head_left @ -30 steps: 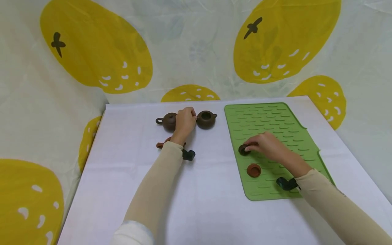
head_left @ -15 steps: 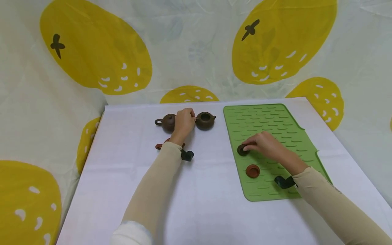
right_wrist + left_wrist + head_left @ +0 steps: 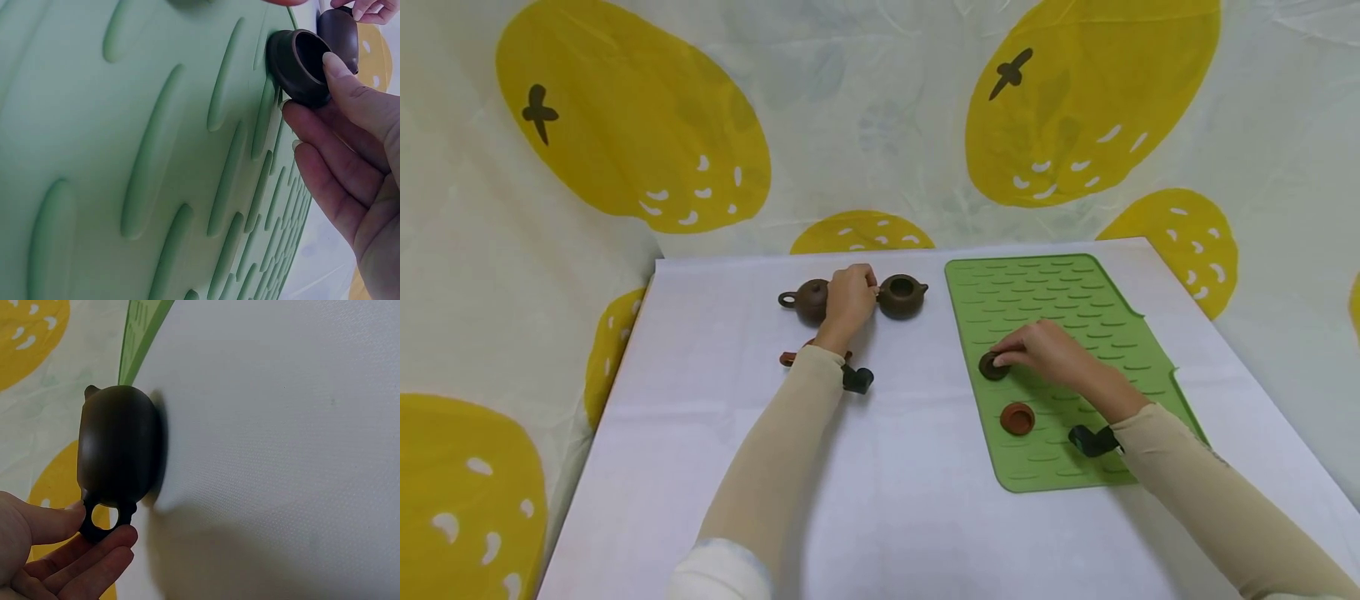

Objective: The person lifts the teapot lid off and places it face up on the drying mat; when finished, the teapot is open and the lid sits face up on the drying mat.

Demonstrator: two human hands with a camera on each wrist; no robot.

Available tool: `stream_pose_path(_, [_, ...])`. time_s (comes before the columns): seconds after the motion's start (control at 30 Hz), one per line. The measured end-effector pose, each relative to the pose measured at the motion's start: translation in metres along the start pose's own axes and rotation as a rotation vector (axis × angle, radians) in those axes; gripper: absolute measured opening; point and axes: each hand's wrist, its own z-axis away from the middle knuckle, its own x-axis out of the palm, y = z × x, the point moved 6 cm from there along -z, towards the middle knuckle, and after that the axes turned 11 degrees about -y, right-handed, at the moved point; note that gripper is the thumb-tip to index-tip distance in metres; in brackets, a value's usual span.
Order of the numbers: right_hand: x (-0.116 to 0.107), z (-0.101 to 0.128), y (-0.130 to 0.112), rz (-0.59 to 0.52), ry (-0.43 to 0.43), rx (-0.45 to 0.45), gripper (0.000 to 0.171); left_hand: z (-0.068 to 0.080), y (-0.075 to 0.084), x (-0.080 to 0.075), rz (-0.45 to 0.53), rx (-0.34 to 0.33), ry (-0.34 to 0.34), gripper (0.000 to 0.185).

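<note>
First, a lidded teapot (image 3: 810, 303) is partly hidden by the left hand (image 3: 848, 305); the open teapot (image 3: 902, 302) is pinched by the handle (image 3: 96, 537), probably for steadiness, between curled fingers (image 3: 101, 572). On the green mat (image 3: 1033, 287), a dark lid (image 3: 285, 67) is pinched sideways by the right hand (image 3: 1049, 357), presumably for control.

Light is soft, diffuse (wrist views dimmer).

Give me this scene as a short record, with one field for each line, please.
Left hand: pinches the handle of a dark-brown round lidless teapot
Right hand: pinches a small dark-brown round lid over a green ridged rectangular mat
On mat: reddish-brown round lid
Left of left hand: dark-brown round lidded teapot
Behind beige sleeve: reddish-brown handled vessel, mostly hidden
</note>
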Motion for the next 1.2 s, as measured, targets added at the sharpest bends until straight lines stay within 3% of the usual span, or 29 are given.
stream_pose_path(0.73, [0.001,-0.002,0.005,0.007,-0.003,-0.016,0.018,0.000,0.001,0.001,-0.012,-0.019,0.009,0.009])
stream_pose_path(1.2, [0.003,0.001,0.012,-0.025,-0.024,-0.010,0.029,0.002,0.002,0.001,-0.021,0.011,0.016,0.010])
